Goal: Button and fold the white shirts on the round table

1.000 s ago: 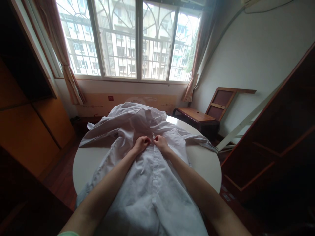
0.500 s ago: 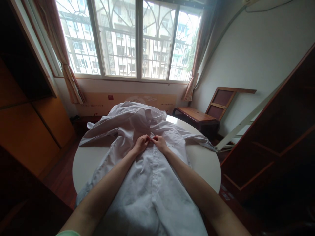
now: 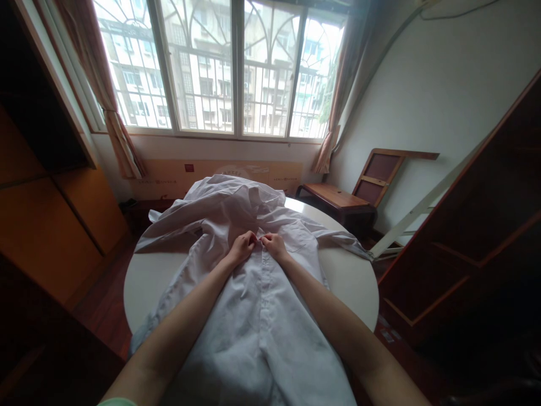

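A white shirt [image 3: 253, 304] lies spread front-up over the round tabletop [image 3: 350, 282], its collar end beyond the hands. The left hand [image 3: 242, 248] and right hand [image 3: 274, 246] meet fingertip to fingertip on the button placket, each pinching the fabric. A low wooden bench [image 3: 336, 200] stands beyond the right hand.

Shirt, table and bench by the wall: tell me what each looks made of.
Shirt: thin white woven cloth, likely cotton or a blend; it creases softly and bunches where the left hand and right hand pinch its front. Table: smooth pale top with a matte sheen, perhaps laminate or painted board. Bench: reddish-brown wood, lightly glossy.
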Action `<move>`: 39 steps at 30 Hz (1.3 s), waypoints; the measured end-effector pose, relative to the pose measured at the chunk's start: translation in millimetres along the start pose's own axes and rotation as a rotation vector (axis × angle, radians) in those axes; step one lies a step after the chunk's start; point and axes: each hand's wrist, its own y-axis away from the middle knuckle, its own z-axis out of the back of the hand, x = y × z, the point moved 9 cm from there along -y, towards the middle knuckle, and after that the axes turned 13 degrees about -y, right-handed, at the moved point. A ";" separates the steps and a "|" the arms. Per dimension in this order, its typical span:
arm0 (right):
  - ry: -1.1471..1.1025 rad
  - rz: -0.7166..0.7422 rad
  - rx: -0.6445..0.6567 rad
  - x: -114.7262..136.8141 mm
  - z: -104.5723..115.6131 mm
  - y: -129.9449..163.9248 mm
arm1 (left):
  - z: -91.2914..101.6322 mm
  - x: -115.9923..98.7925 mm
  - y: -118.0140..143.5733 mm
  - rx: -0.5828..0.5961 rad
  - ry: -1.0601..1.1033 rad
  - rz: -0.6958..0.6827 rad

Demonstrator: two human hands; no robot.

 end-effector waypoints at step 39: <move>0.177 0.079 0.054 11.0 -10.5 5.9 | 7.0 -3.5 1.2 -0.014 0.012 0.030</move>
